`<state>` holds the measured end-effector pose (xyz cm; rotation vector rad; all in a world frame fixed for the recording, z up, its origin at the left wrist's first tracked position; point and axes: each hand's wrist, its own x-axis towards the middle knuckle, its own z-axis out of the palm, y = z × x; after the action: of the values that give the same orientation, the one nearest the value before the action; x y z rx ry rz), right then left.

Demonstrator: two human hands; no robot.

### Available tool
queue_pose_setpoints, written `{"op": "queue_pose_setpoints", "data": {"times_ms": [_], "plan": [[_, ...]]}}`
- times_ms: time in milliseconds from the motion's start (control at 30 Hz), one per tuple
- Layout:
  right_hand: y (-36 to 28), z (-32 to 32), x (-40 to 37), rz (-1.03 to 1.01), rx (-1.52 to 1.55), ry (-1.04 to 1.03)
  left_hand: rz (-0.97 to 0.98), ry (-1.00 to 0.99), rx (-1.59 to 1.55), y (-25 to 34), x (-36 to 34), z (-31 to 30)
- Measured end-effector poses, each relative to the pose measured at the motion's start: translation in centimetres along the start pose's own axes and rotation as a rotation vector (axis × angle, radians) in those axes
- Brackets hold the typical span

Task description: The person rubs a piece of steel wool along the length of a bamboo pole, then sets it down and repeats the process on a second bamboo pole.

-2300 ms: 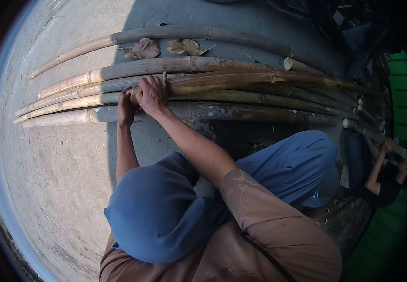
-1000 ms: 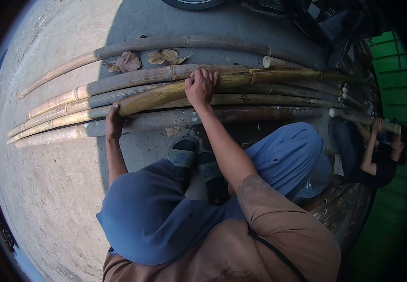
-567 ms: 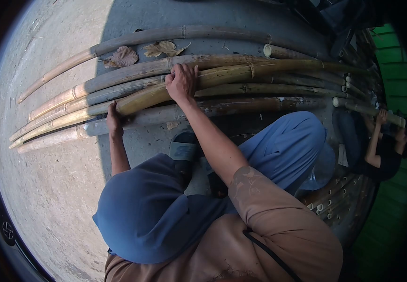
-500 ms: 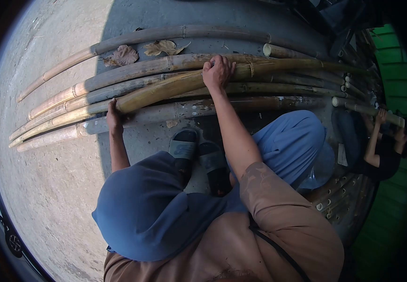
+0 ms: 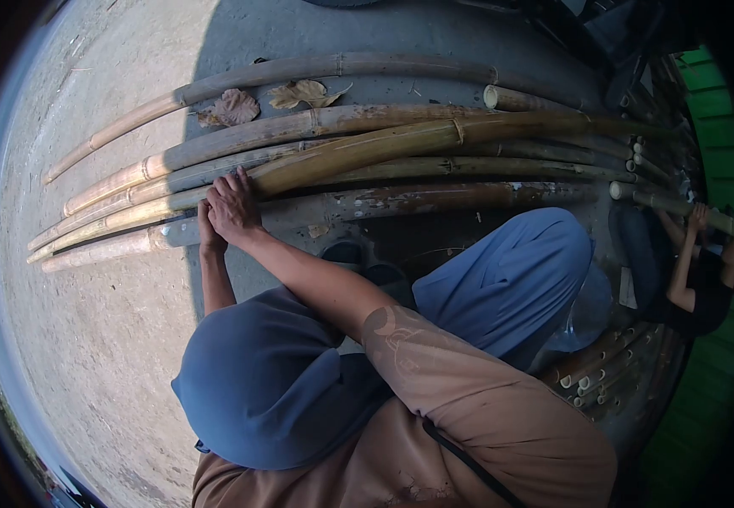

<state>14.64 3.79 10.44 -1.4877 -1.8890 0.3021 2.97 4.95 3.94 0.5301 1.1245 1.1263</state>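
A yellowish-brown bamboo pole (image 5: pixel 358 151) lies across the other poles, its left end raised and coming toward me. My right hand (image 5: pixel 233 206) is closed over that left end, fingers bent around it. Just left of it, my left hand (image 5: pixel 209 227) is closed at the same end, its fingers mostly hidden behind the right hand and the pole. Beneath are several more bamboo poles on the ground, among them a greyish pole (image 5: pixel 282 127) behind and a brown, white-spotted pole (image 5: pixel 435 200) in front.
Dry leaves (image 5: pixel 230 108) lie by the rearmost pole (image 5: pixel 291 70). At right, a co-worker's hand (image 5: pixel 698 218) holds a short bamboo piece (image 5: pixel 651 197). Cut bamboo lengths (image 5: pixel 596 360) are stacked at lower right. A green corrugated sheet (image 5: pixel 718 169) stands at the right edge.
My right hand has left the middle of the bamboo pole and moved left to its end, beside my left hand. The left hand stays at that end.
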Motion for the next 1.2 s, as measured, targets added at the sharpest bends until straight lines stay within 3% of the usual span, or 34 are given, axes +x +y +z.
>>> {"op": "queue_pose_setpoints", "data": {"times_ms": [33, 133, 167, 233, 367, 400, 433, 533, 600, 733, 767, 800, 833, 900, 933, 967, 1067, 1200], "plan": [[0.2, -0.9, 0.4, -0.016, 0.051, -0.002, -0.015, 0.005, -0.021, -1.0, 1.0, -1.8], [4.6, -4.6, 0.5, -0.071, 0.086, 0.095, -0.192, -0.262, 0.203, 0.1, 2.5, -4.5], [7.1, -7.4, 0.3, -0.020, 0.054, 0.109, -0.120, -0.036, 0.190, -0.1, 0.9, -1.6], [14.1, -12.3, -0.3, 0.124, -0.144, 0.260, -0.112, -0.016, 0.208, 1.4, -1.0, 1.5], [29.5, -25.9, -3.3, 0.391, -0.576, 0.524, -0.061, -0.026, 0.168, 2.0, -2.0, 2.2], [31.3, -27.5, -3.7, 0.511, -0.666, 0.637, -0.051, -0.039, 0.150, 2.0, -1.8, 2.0], [31.6, -28.5, -3.4, 0.521, -0.600, 0.622, -0.043, -0.050, 0.135, 1.6, -1.5, 1.6], [27.2, -24.3, -1.8, 0.428, -0.538, 0.447, -0.032, -0.027, 0.117, 1.1, 0.0, 0.8], [20.4, -18.8, -0.6, 0.310, -0.389, 0.400, -0.036, -0.044, 0.115, 1.5, -0.3, 1.3], [3.6, -6.2, 1.9, 0.041, -0.042, 0.047, -0.076, -0.155, 0.128, 1.6, 0.6, 0.9], [0.7, -2.1, 2.4, 0.061, -0.054, 0.033, -0.019, -0.105, -0.038, 0.3, 1.3, 0.3], [-0.7, 0.5, 2.6, 0.082, -0.063, 0.018, 0.164, -0.158, 0.160, -1.7, 3.4, -2.0], [-1.1, 0.0, 2.9, 0.109, -0.033, -0.004, 0.357, -0.174, 0.349, -3.2, 5.2, -3.7], [-0.8, -2.1, 2.7, 0.167, 0.020, -0.054, 0.195, -0.173, 0.221, -3.9, 6.3, -5.9], [0.7, -4.0, 2.2, 0.152, 0.013, -0.109, 0.054, -0.153, 0.079, -1.3, 4.3, -3.1], [3.1, -5.4, 1.7, 0.151, -0.031, -0.010, -0.089, -0.129, -0.064, 0.5, 2.8, -1.0], [13.4, -13.1, 0.0, 0.307, -0.198, 0.259, -0.050, -0.015, 0.075, 1.2, 2.3, -0.2], [29.8, -25.8, -4.2, 0.429, -0.549, 0.593, -0.099, -0.055, 0.097, 2.1, 1.4, 0.4]]}}
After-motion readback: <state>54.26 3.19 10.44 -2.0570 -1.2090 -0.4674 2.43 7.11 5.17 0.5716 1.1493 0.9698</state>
